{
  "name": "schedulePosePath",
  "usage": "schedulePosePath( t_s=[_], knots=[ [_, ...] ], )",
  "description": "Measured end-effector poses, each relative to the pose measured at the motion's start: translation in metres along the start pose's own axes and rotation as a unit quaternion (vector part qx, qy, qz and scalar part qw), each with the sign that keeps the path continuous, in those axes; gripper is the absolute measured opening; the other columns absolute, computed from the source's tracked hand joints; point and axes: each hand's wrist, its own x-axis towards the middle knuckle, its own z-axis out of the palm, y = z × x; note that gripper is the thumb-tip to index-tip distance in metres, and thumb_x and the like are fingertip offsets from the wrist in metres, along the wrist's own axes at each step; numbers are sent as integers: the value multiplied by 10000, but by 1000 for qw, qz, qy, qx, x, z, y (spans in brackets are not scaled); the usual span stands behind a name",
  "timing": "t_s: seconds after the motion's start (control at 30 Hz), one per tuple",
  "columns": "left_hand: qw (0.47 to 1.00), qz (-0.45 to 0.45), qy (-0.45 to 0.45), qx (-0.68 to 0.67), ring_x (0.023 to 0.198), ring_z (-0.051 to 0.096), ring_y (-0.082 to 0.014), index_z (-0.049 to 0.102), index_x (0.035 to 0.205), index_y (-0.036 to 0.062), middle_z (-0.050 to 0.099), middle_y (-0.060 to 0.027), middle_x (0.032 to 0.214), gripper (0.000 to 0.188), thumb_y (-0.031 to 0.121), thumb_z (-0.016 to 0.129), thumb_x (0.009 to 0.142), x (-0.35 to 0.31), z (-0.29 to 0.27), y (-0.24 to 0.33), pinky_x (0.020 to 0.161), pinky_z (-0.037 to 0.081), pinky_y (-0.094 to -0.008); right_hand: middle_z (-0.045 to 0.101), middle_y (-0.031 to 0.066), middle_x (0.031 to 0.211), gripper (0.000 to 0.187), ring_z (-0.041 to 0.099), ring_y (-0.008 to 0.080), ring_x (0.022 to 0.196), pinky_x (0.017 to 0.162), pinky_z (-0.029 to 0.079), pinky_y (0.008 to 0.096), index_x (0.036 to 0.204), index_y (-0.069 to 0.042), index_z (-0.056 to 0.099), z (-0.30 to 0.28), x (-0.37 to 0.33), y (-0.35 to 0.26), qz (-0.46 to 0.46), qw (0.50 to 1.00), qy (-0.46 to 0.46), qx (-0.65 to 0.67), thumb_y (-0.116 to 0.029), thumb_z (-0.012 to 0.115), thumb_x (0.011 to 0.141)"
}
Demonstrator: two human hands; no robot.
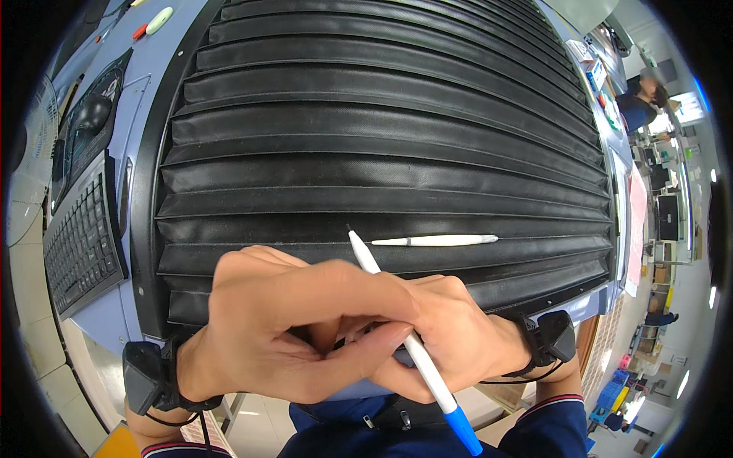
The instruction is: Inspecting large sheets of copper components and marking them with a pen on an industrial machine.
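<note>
Both my hands meet low in the middle, over the near edge of a black pleated cover [382,114]. A white pen [429,370] with a dark tip and a blue end slants between them, tip pointing away to the left. It lies across my right hand [454,328], which is closed around it; its fingertips are hidden. My left hand [294,328] is closed too, its thumb and forefinger pressed together against the pen. Something dark shows inside that curl, too hidden to name. Just beyond, a slim cream stick [435,240] with a thin point rests on the pleats.
At left are a black keyboard [88,237], a black mouse [92,113] and a clear fan guard [34,153]. A red item [140,31] and a pale green oval one [159,20] lie far left. Small boxes [594,72] stand at far right; a person [641,103] is beyond.
</note>
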Motion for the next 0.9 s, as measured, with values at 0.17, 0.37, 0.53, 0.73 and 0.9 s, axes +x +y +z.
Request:
schedulePosePath(
  t_s=[0.17,0.37,0.53,0.73,0.9],
  knots=[
    [988,55,34,141,450,383,-71,748,806,99,472,48,559,281,74,810,533,-1,-7,3,448,236,-222,601,185,801,432,612,351,627,538,494,364,1124,38,505,-4,-1,-5,54,997,-42,40,63,585,701],
    [989,69,28,125,527,357,-93,749,778,142,400,54,631,303,137,818,483,3,-2,4,512,230,-254,610,194,885,438,598,356,662,574,490,388,1120,47,511,-3,0,-4,-18,997,-34,62,84,574,689],
    [988,71,39,134,447,379,-76,735,750,120,483,50,557,272,107,823,493,-2,0,5,470,233,-244,570,169,840,385,575,353,625,534,467,388,1060,50,519,0,2,-4,-19,997,-9,68,93,570,681],
    [990,62,46,115,403,407,-65,725,745,95,494,42,508,227,80,822,541,-2,3,3,419,244,-228,507,142,737,345,544,329,560,483,432,379,1021,45,513,1,0,-2,-1,998,-12,61,83,572,684],
    [993,49,41,104,395,394,-63,728,746,87,475,43,493,211,72,814,554,-3,2,4,405,234,-223,507,135,692,308,525,322,520,473,426,367,1011,41,523,3,1,-2,4,998,-8,67,69,562,707]
  ],
)
